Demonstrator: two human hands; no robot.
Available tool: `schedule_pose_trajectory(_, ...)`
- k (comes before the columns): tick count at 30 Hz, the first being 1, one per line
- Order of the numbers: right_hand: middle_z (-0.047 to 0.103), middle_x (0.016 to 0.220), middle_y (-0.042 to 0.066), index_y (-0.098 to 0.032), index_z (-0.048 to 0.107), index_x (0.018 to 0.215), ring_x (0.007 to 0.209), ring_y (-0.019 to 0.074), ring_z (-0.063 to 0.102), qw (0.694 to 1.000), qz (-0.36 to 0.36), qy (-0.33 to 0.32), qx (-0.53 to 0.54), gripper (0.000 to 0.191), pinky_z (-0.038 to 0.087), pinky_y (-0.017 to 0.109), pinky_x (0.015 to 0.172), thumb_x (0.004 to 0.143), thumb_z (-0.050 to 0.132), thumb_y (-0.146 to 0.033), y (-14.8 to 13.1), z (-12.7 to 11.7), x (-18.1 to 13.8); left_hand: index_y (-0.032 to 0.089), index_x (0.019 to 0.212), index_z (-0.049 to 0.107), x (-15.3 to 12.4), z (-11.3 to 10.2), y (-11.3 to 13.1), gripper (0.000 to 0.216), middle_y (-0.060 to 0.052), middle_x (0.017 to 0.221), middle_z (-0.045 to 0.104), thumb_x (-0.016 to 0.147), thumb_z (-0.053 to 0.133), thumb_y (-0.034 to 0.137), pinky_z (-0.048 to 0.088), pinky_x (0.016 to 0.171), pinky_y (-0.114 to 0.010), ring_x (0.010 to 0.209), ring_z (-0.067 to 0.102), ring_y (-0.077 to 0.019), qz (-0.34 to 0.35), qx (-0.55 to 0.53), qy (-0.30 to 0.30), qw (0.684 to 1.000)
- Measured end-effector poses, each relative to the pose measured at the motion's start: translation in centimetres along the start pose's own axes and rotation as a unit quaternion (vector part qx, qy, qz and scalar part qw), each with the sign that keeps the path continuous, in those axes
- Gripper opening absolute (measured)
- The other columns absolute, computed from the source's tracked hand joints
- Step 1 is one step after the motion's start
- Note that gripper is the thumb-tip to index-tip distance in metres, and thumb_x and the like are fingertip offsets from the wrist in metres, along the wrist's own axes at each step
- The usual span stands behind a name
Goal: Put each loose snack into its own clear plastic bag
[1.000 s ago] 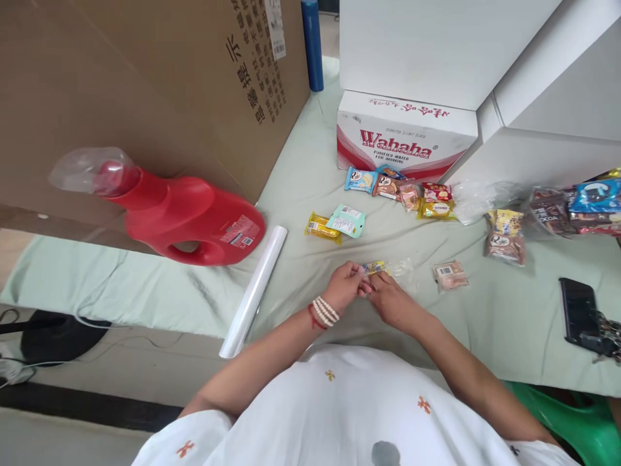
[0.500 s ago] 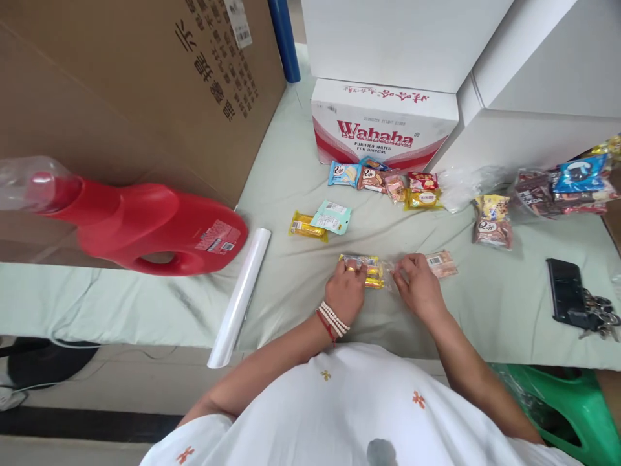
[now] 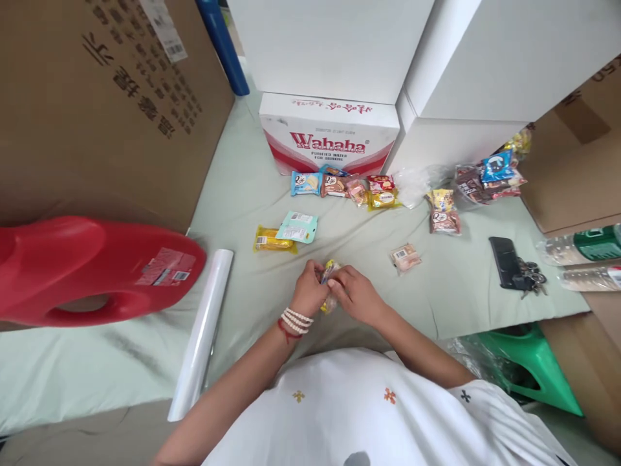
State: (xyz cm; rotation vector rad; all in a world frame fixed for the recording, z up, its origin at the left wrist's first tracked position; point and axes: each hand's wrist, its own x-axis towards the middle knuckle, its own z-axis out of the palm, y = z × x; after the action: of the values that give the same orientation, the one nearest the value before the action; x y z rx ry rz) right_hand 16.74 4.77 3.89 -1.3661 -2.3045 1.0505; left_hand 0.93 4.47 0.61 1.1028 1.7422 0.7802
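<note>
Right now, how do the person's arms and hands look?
The left hand is gloveless, with pale beaded strands and a red cord at the wrist. The right hand is gloveless too; that arm's sleeve is white with a small dark motif.

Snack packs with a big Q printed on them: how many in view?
3: blue pack and brown pack before the Wahaha box, another brown pack farther right. More may be hidden.

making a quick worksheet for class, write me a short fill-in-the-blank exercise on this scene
The left hand and right hand hold a yellow packet; the beaded bracelet is on the ____ wrist.
The keys lie beside a black ____.
The brand name on the water box is ____.
The colour of the large handled bottle is ____.

Missing words: left; phone; Wahaha; red.
</note>
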Motion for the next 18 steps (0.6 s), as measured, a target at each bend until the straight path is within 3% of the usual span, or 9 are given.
schedule_pose_trajectory(3,0.061,0.127,0.016,-0.015,0.057,0.135,0.12,0.0245,0.057,0.995,-0.038,0.042,0.081,0.046,0.048,0.04,0.107,0.103,0.052,-0.046,0.5,-0.3,-2.3,0.022,0.08,0.046,-1.2,0.8,1.8,0.031,0.009,0.064,0.041,0.066,0.073,0.029,0.035,0.054,-0.022,0.056,0.041,-0.0095,-0.095,-0.269,-0.053,0.957)
schedule_pose_trajectory(5,0.058,0.136,0.018,-0.015,0.051,0.144,0.127,0.0272,0.055,0.99,-0.035,0.075,0.111,0.06,0.046,0.044,0.111,0.096,0.062,-0.05,0.9,-0.5,-3.5,0.021,0.082,0.049,-2.2,1.4,3.3,0.026,0.007,0.068,0.044,0.072,0.067,0.037,0.037,0.053,-0.022,0.055,0.042,-0.0086,-0.118,-0.366,-0.088,0.919)
schedule_pose_trajectory(9,0.067,0.127,0.011,-0.022,0.057,0.139,0.115,0.025,0.063,0.966,0.054,0.145,0.206,0.05,0.051,0.043,0.103,0.094,0.065,-0.043,2.3,-1.4,-5.0,0.018,0.099,0.064,-3.5,1.8,6.4,0.033,-0.001,0.086,0.06,0.074,0.076,0.035,0.053,0.073,-0.027,0.074,0.057,-0.0118,-0.096,-0.456,-0.207,0.86)
schedule_pose_trajectory(12,0.072,0.117,0.007,-0.024,0.065,0.128,0.104,0.0222,0.068,0.931,0.087,0.152,0.32,0.045,0.054,0.038,0.096,0.089,0.072,-0.043,4.9,-3.2,-5.3,0.02,0.113,0.066,-3.4,1.1,7.8,0.041,-0.008,0.108,0.065,0.08,0.079,0.041,0.057,0.091,-0.039,0.105,0.063,-0.0233,-0.058,-0.478,-0.3,0.824)
schedule_pose_trajectory(15,0.073,0.111,0.005,-0.023,0.069,0.121,0.101,0.0209,0.067,0.895,0.116,0.24,0.359,0.046,0.053,0.037,0.095,0.078,0.08,-0.038,9.4,-6.1,-4.1,0.024,0.12,0.066,-2.9,-0.3,7.7,0.04,-0.011,0.133,0.057,0.087,0.074,0.046,0.06,0.091,-0.044,0.136,0.047,-0.0337,-0.009,-0.456,-0.316,0.832)
schedule_pose_trajectory(18,0.071,0.104,0.005,-0.023,0.063,0.125,0.094,0.0199,0.066,0.818,0.148,0.413,0.373,0.06,0.055,0.037,0.088,0.07,0.08,-0.038,15.1,-9.7,-1.3,0.024,0.114,0.068,-2.7,-1.4,6.3,0.033,-0.011,0.135,0.053,0.09,0.071,0.047,0.062,0.088,-0.043,0.14,0.04,-0.0347,-0.005,-0.423,-0.282,0.861)
